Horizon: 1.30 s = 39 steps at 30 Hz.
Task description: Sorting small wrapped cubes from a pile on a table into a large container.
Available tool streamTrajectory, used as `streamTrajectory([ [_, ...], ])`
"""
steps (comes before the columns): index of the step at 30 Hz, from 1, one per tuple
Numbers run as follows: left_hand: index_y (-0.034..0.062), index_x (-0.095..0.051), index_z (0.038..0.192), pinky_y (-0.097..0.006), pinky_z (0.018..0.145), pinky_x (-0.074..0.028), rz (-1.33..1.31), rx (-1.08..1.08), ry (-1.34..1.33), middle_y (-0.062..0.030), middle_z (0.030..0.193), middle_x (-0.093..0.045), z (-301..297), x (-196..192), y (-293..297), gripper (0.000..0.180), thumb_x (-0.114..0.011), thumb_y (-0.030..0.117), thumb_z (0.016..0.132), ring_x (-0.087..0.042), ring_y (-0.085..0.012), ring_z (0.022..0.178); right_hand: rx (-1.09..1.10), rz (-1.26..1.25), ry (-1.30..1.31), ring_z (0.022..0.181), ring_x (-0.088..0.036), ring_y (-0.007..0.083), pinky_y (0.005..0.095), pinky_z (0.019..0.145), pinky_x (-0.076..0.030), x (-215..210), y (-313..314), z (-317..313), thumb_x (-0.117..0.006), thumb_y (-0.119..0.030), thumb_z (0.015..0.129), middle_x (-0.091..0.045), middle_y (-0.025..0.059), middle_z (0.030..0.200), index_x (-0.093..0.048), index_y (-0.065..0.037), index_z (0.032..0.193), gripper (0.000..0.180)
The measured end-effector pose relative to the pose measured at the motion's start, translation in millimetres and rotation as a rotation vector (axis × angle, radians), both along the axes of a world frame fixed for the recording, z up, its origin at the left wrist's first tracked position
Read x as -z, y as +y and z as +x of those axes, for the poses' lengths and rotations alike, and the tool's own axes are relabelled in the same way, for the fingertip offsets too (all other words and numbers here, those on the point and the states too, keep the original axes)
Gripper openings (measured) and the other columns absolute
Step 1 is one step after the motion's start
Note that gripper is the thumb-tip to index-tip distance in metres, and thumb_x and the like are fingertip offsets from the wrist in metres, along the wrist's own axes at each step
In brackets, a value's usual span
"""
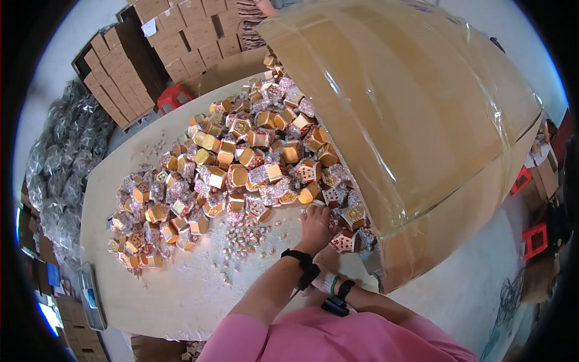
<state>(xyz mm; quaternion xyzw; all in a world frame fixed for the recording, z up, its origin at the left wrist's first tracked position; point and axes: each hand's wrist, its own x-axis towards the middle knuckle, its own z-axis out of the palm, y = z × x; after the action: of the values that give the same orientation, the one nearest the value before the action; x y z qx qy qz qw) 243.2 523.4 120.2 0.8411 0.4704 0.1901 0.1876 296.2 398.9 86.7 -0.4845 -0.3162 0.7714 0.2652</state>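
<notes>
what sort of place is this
Probably a packing room or small workshop: a heap of small gold, red and white items covers much of a table, beside a big taped cardboard box, with stacked cartons behind.

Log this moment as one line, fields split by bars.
left hand: at boxes, grip unclear | right hand: partly hidden, grip unclear | carton: beside boxes | loose bits: on table
</notes>
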Motion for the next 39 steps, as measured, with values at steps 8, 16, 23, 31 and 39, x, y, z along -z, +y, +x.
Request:
streamTrajectory([
  [8, 0.0006, -0.053, 0.116, -0.039, 0.072, -0.051, -0.205, -0.346, -0.412, -0.0164, 0.093, -0.063, -79, -3, -18, 0.052, -0.071, 0.023, 0.074, -0.062, -0.0296, 0.078, -0.047, -0.257, 0.212, 0.058, -0.06, 0.0155, 0.0303, 0.057, -0.052, 6, 9, 3, -0.054, -0.02, 0.091, -0.061, 0.0054, 0.075, -0.061, -0.003, 0.086, 0.019],
  [16, 0.0047, -0.044, 0.122, -0.036, 0.067, -0.051, -0.736, -0.742, -1.379, -0.0097, 0.103, -0.055, -174, -18, -71, 0.049, -0.058, 0.008, 0.075, -0.057, -0.021, 0.08, -0.111, 0.083, 0.099, 0.062, -0.057, 0.0176, 0.0355, 0.064, -0.052, -9, 8, -10, -0.056, -0.012, 0.082, -0.055, 0.0086, 0.069, -0.059, -0.001, 0.084, 0.011],
  [23, 0.0064, -0.043, 0.126, -0.04, 0.073, -0.052, -0.834, -0.619, -1.251, -0.0107, 0.109, -0.055, -207, 13, -103, 0.051, -0.06, 0.009, 0.078, -0.059, -0.0222, 0.092, 0.057, -0.02, 0.121, 0.059, -0.055, 0.0144, 0.031, 0.055, -0.048, -51, 22, -36, -0.053, -0.023, 0.09, -0.055, 0.0044, 0.069, -0.058, -0.006, 0.081, 0.02],
  [31, 0.0056, -0.033, 0.139, -0.031, 0.082, -0.047, -0.462, -0.246, -0.675, -0.0102, 0.118, -0.049, -182, -57, -137, 0.078, -0.076, 0.016, 0.075, -0.053, -0.0177, 0.097, 0.003, 0.003, 0.073, 0.066, -0.056, 0.012, 0.0274, 0.059, -0.049, -54, 14, -77, -0.043, -0.031, 0.098, -0.059, 0.0008, 0.083, -0.055, -0.01, 0.108, 0.026],
  [39, -0.0007, -0.048, 0.126, -0.033, 0.089, -0.047, -0.526, -0.383, -0.665, -0.0139, 0.115, -0.056, -206, -39, -144, 0.066, -0.08, 0.027, 0.075, -0.055, -0.0197, 0.105, 0.114, -0.163, 0.372, 0.067, -0.058, 0.0099, 0.028, 0.053, -0.049, -44, 9, -88, -0.051, -0.028, 0.096, -0.061, 0.001, 0.087, -0.057, -0.013, 0.105, 0.019],
])
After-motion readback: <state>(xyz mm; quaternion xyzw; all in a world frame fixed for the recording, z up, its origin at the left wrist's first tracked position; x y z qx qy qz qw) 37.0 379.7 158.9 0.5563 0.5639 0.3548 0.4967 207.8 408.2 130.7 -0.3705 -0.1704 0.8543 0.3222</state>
